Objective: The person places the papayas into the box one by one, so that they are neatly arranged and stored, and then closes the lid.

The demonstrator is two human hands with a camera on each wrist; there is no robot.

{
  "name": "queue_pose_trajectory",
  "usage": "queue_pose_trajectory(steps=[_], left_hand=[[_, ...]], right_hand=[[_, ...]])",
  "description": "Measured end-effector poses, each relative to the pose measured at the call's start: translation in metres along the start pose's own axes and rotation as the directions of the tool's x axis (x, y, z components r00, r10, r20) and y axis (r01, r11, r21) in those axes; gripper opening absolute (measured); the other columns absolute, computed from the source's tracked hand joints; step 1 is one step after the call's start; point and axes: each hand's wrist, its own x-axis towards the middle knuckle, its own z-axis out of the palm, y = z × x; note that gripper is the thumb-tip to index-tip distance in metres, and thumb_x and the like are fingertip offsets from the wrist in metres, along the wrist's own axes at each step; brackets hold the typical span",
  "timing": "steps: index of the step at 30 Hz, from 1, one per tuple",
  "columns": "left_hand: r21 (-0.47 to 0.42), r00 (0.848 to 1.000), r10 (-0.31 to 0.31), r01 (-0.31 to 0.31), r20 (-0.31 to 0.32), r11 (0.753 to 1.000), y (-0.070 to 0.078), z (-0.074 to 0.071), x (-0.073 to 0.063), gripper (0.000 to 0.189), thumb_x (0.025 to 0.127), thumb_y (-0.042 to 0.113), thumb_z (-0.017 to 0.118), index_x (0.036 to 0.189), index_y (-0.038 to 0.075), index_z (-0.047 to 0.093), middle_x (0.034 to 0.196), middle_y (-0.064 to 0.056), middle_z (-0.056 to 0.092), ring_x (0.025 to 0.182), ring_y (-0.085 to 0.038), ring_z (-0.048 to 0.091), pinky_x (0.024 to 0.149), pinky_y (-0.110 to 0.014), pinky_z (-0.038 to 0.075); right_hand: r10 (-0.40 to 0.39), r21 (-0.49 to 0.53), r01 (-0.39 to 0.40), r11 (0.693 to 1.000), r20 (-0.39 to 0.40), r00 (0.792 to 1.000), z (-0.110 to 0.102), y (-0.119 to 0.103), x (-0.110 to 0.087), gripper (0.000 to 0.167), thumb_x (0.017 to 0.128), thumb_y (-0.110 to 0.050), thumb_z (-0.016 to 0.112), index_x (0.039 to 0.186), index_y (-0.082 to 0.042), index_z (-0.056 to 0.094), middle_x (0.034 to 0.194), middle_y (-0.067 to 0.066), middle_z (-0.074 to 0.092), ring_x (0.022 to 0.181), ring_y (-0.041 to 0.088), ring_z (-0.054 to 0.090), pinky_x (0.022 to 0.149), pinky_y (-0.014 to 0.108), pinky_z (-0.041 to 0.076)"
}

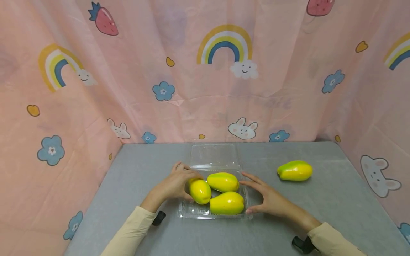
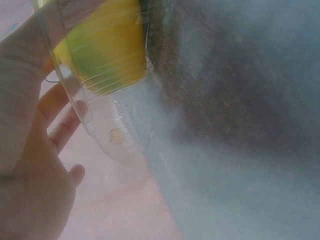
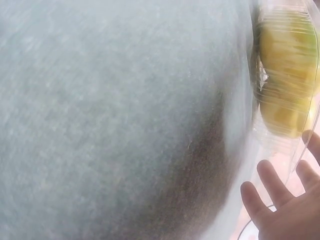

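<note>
I have the left hand [image 1: 177,181] at the left side of the clear container [image 1: 198,215], thumb and index finger curved about the end of the left yellow-green fruit [image 1: 201,193]; its other fingers spread out past the rim. Beside that fruit I see the far fruit [image 1: 223,182] and the near fruit [image 1: 227,203] in the container. My right hand [image 1: 269,200] is spread wide, fingertips at the right rim, thumb toward the near corner. Further right, the loose fruit [image 1: 295,170] lies well apart on the gray table [image 1: 320,209].
</note>
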Motion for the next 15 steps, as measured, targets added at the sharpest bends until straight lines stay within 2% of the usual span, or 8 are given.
queue_pose_trajectory(steps=[8,11,15], left_hand=[[0.038,1.0,-0.006,0.005,0.016,0.999,0.0018,0.0005,0.0026,0.076,0.058,0.038,0.096,0.126,0.031,0.062,0.125,0.014,0.066,0.121,-0.017,0.044,0.122,-0.058,0.011],[0.054,1.0,0.011,-0.012,0.017,0.998,0.0024,0.001,0.0039,0.075,0.058,0.039,0.095,0.125,0.031,0.062,0.123,0.014,0.067,0.121,-0.017,0.044,0.122,-0.061,0.009],[0.094,0.999,0.048,-0.047,-0.011,0.994,0.0009,0.0032,0.0047,0.073,0.059,0.044,0.093,0.124,0.03,0.062,0.121,0.014,0.068,0.12,-0.018,0.045,0.12,-0.061,0.013]], right_hand=[[-0.007,0.021,0.007,1.0,-0.006,1.0,0.0013,0.0008,0.0005,0.088,0.071,-0.05,0.084,0.148,-0.03,0.045,0.166,0.002,0.023,0.147,0.044,0.029,0.105,0.074,0.035],[0.004,0.032,-0.004,0.999,-0.008,1.0,0.0016,0.0012,0.0008,0.088,0.071,-0.047,0.085,0.147,-0.031,0.046,0.166,0.002,0.023,0.148,0.044,0.028,0.106,0.075,0.035],[0.011,0.039,-0.011,0.999,-0.005,1.0,0.0018,0.0013,0.0011,0.088,0.07,-0.047,0.086,0.147,-0.031,0.045,0.166,0.002,0.022,0.149,0.043,0.026,0.107,0.075,0.033]])
